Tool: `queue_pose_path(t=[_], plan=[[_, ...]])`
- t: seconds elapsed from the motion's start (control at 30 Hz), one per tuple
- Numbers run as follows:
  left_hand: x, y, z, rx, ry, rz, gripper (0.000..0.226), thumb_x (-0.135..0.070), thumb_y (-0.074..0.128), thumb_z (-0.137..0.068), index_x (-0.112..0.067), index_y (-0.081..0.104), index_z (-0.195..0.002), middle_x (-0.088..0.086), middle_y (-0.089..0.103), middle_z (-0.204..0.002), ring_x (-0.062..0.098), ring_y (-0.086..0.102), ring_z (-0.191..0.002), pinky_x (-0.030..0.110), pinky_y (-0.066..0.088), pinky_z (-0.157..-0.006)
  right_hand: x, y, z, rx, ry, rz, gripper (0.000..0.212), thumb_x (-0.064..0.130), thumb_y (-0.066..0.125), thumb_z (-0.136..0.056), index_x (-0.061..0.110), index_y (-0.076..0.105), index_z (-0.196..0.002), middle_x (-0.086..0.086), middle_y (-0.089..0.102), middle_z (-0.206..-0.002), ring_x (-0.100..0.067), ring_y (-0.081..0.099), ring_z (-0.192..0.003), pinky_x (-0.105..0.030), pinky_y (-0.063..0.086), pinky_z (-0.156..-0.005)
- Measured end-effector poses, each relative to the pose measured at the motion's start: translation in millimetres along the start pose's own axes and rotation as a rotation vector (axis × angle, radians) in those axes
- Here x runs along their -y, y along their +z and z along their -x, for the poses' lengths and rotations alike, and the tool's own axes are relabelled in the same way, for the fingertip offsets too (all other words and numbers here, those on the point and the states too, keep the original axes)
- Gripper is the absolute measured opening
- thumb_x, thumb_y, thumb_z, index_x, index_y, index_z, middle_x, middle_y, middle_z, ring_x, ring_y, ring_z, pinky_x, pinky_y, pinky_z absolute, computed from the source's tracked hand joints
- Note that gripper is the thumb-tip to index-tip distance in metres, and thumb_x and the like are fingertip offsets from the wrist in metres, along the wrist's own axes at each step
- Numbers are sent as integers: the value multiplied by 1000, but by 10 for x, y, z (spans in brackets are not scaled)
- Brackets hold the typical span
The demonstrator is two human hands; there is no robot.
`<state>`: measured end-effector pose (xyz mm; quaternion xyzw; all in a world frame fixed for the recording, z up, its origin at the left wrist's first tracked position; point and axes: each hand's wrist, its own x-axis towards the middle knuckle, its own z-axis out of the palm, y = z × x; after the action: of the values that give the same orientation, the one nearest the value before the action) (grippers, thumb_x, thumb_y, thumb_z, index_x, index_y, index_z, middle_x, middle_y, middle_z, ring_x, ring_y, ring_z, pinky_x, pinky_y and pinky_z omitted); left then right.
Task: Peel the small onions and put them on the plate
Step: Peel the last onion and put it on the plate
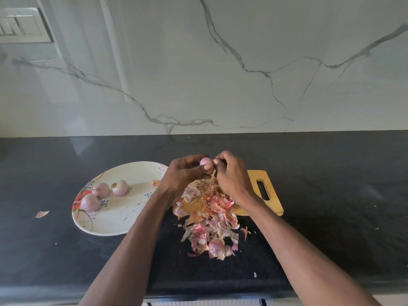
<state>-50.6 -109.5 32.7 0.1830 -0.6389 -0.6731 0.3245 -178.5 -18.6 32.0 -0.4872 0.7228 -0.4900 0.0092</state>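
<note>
My left hand (pixel 184 173) grips a small pink onion (pixel 205 161) between thumb and fingers, held above the cutting board. My right hand (pixel 230 173) is right beside it, with its fingertips pinching a bit of skin at the onion's right end. Three peeled onions (pixel 120 187) lie on the left part of the white flowered plate (pixel 114 219). The plate sits on the black counter to the left of my hands.
A wooden cutting board (pixel 270 195) lies under my hands, covered by a heap of onion skins (pixel 209 224) that spills onto the black counter (pixel 331 195). A loose skin scrap (pixel 42 214) lies left of the plate. A marble wall rises behind the counter.
</note>
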Motion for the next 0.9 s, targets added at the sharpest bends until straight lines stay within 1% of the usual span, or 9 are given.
queue_pose_path(t=[0.07,0.2,0.3,0.37,0.43,0.53,0.6,0.77,0.9], plan=[[30,23,-6,-7,4,21,30,-11,70,-89,1,70,-117,23,72,-111,28,71,-96,34,60,-86,-3,6,2,-1,-4,10,8,10,53,-102,8,59,-98,-5,64,-96,-15,57,-81,-11,37,-54],[47,71,-23,-3,-4,132,34,-16,67,-86,5,71,-112,25,72,-107,28,70,-94,33,60,-86,26,8,6,-36,64,-97,11,12,52,-103,11,59,-95,-3,63,-93,-11,55,-78,-11,39,-58],[45,88,-20,0,-10,190,30,-15,65,-86,6,72,-108,23,72,-99,27,71,-88,30,60,-81,42,29,4,-56,161,-242,16,14,53,-102,10,64,-93,-4,67,-91,-17,61,-82,-31,50,-69],[52,90,-21,-5,-27,227,30,-14,64,-87,7,71,-106,24,72,-97,27,71,-86,29,60,-79,46,49,10,-61,235,-318,18,14,54,-101,11,66,-88,-4,67,-86,-16,61,-79,-37,51,-72],[50,91,-23,-14,-43,256,30,-14,63,-88,8,71,-106,25,72,-98,28,71,-86,29,60,-78,57,58,14,-68,316,-410,20,11,54,-100,11,65,-83,-4,66,-80,-13,58,-72,-36,50,-67],[26,76,-24,-56,-73,351,26,-9,60,-90,8,69,-108,26,72,-103,28,72,-88,30,61,-80,90,8,-42,-103,534,-742,22,2,50,-100,6,62,-82,-7,59,-69,-14,54,-56,-28,45,-50],[-4,55,-26,-75,-80,386,23,-5,58,-93,9,68,-109,24,72,-103,27,73,-88,29,61,-80,98,-29,-70,-83,598,-870,22,-4,48,-98,4,59,-81,-9,56,-65,-15,53,-52,-26,43,-44],[-44,23,-33,-102,-120,378,20,-4,52,-99,8,63,-112,27,69,-106,29,72,-86,30,62,-81,82,-55,-30,6,576,-685,15,-4,59,-89,4,62,-77,-7,60,-59,-17,56,-52,-30,46,-50],[-77,-21,-15,-90,-143,450,22,1,47,-100,4,60,-117,26,66,-112,31,68,-97,30,62,-78,75,-86,-6,62,468,-464,19,-3,61,-86,10,72,-79,-7,68,-67,-14,61,-58,-25,50,-54]])
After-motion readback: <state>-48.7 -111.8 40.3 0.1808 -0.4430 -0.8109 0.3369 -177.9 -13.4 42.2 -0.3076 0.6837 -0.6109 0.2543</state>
